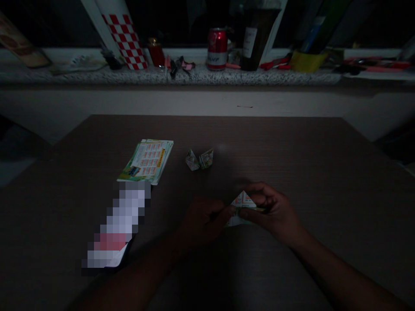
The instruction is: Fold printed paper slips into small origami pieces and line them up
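Between my two hands is a partly folded sheet of printed paper [244, 199], its top brought to a point and its lower edge flaring out below my thumbs. My left hand [207, 218] pinches the paper's left side, thumb on the near face. On the right side, my right hand [274, 211] grips it between the thumb and curled fingers. Two small folded paper pieces [206, 159] sit side by side on the table beyond my hands. A stack of printed calendar sheets [147, 160] lies to the left of them.
A phone with a blurred-out screen [121, 220] lies on the brown table [292, 147], left of my left hand. Along the granite windowsill [194, 77] stand a red can [217, 49], a dark bottle [253, 45], a red-and-white checkered tube [128, 43] and other small items. The room is dim.
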The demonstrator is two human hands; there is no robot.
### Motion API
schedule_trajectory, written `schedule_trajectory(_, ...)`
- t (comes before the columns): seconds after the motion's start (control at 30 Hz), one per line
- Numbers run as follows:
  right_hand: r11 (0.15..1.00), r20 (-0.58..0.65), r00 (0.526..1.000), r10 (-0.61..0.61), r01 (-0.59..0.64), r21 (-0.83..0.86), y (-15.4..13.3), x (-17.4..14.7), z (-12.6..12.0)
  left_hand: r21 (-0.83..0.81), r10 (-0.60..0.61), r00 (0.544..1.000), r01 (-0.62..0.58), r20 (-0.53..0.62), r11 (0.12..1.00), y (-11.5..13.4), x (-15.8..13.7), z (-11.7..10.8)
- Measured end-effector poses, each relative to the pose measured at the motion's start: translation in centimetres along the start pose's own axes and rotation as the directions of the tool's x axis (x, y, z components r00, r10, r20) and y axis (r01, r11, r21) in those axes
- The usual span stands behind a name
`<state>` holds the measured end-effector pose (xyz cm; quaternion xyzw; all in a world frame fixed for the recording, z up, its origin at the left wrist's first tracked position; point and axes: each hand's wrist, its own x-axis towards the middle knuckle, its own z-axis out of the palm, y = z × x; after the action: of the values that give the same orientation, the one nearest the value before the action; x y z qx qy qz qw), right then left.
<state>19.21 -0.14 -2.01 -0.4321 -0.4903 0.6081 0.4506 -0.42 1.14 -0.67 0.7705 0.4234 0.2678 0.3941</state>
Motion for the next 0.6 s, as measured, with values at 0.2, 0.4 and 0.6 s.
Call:
schedule_trajectory(0.2,1.000,0.012,1.000,0.001,-0.001,0.010,-0.1,0.0,-0.1,-0.059,-0.017,1.000,0.018,0.014,0.998,-0.3,-0.2,-0.3)
schedule_trajectory(0.4,0.999,-0.036,0.999,-0.004,0.003,-0.035,0.0,0.1,-0.1,-0.122,-0.073,0.997,0.073,0.010,0.990,-0.4,0.1,-1.1)
schedule_trajectory(0.6,0.995,-0.074,0.996,-0.051,0.044,-0.086,-0.1,0.2,-0.3,-0.177,-0.216,0.976,0.215,0.015,0.960,-0.2,0.2,-0.8)
